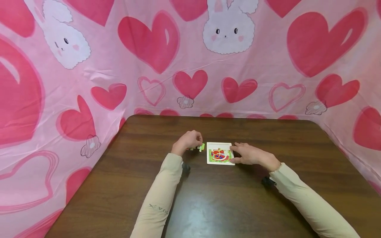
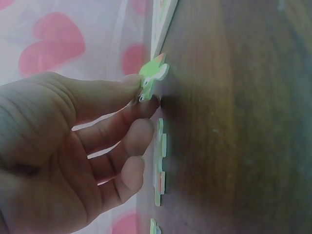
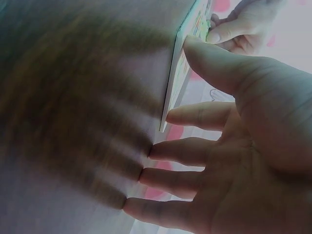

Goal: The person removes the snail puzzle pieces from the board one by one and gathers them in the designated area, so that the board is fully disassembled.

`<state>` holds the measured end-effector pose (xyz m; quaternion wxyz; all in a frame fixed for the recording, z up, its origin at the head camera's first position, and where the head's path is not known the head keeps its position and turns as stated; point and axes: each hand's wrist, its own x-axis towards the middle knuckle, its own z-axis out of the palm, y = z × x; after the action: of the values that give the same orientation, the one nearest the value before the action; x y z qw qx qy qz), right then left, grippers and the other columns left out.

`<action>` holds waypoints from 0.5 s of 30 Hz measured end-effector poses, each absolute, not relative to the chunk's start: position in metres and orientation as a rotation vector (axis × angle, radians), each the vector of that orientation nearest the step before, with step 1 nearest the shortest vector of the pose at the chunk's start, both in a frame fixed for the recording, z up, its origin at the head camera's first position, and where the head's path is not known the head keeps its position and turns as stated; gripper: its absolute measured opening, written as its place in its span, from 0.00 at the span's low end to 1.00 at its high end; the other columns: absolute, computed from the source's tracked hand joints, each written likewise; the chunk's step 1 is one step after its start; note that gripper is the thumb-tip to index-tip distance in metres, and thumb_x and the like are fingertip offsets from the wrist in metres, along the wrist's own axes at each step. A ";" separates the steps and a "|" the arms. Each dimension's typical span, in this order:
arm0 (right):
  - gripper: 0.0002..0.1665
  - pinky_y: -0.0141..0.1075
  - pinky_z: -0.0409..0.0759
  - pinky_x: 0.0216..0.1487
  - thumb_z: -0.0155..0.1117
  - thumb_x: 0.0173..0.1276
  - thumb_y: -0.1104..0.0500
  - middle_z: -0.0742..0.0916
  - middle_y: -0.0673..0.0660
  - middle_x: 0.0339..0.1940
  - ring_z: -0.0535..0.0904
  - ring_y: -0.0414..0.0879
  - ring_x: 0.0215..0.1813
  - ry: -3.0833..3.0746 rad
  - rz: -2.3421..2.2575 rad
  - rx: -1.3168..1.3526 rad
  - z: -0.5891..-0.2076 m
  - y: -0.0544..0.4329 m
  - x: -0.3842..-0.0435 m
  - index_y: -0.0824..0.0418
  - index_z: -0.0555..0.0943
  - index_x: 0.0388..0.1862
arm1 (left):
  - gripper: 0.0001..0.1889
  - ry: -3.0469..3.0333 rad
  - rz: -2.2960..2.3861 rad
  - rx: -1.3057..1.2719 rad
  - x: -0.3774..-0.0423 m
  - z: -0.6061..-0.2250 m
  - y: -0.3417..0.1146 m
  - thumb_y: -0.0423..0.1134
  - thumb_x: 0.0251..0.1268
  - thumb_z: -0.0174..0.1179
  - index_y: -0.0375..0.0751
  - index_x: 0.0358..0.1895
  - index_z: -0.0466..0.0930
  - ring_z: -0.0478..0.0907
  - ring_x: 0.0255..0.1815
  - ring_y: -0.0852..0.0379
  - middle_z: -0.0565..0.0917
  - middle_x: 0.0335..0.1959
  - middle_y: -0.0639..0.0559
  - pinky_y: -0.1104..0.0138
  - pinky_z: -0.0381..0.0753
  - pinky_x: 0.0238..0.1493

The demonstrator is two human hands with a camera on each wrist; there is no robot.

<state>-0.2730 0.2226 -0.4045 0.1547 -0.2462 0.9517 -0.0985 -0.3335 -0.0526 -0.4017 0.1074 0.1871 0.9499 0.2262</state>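
Note:
My left hand (image 1: 190,140) pinches a green jigsaw puzzle piece (image 2: 153,77) between thumb and index finger, just left of the puzzle tray. Below that hand in the left wrist view, more puzzle pieces (image 2: 161,163) lie on the table. The white-framed puzzle tray (image 1: 219,143) holds a partly filled picture in red, green and blue; a pale bare strip shows along its far side. My right hand (image 1: 248,153) rests at the tray's right edge, thumb and index finger touching the frame, the other fingertips down on the tabletop with the fingers spread.
Both hands work over a brown wooden table (image 1: 208,198), with its far edge against a pink cloth backdrop (image 1: 262,66) printed with hearts and rabbits. Dark wrist cameras (image 1: 268,181) sit under both cuffs.

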 end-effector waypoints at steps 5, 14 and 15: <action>0.41 0.64 0.60 0.69 0.63 0.67 0.41 0.65 0.76 0.73 0.59 0.74 0.73 2.722 -0.300 -0.695 -0.404 0.223 -0.272 0.65 0.69 0.70 | 0.05 2.780 0.688 0.513 -0.332 -0.403 -0.052 0.43 0.64 0.65 0.48 0.33 0.81 0.75 0.29 0.55 0.81 0.28 0.52 0.65 0.74 0.28; 0.41 0.64 0.60 0.69 0.63 0.68 0.41 0.64 0.76 0.74 0.58 0.73 0.74 2.714 -0.301 -0.670 -0.402 0.221 -0.271 0.64 0.68 0.71 | 0.08 2.874 0.670 0.503 -0.333 -0.402 -0.056 0.46 0.67 0.61 0.46 0.36 0.83 0.75 0.30 0.57 0.81 0.30 0.53 0.66 0.73 0.30; 0.41 0.64 0.60 0.70 0.63 0.67 0.41 0.64 0.76 0.74 0.58 0.73 0.74 2.712 -0.302 -0.665 -0.402 0.221 -0.271 0.64 0.68 0.71 | 0.09 2.878 0.669 0.510 -0.333 -0.401 -0.056 0.47 0.67 0.61 0.46 0.36 0.83 0.75 0.31 0.57 0.82 0.30 0.53 0.66 0.73 0.31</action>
<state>-0.2715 0.2213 -0.4021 0.1657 -0.2334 0.9523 -0.1059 -0.3333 -0.0559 -0.4014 0.0713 0.1697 0.9574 0.2227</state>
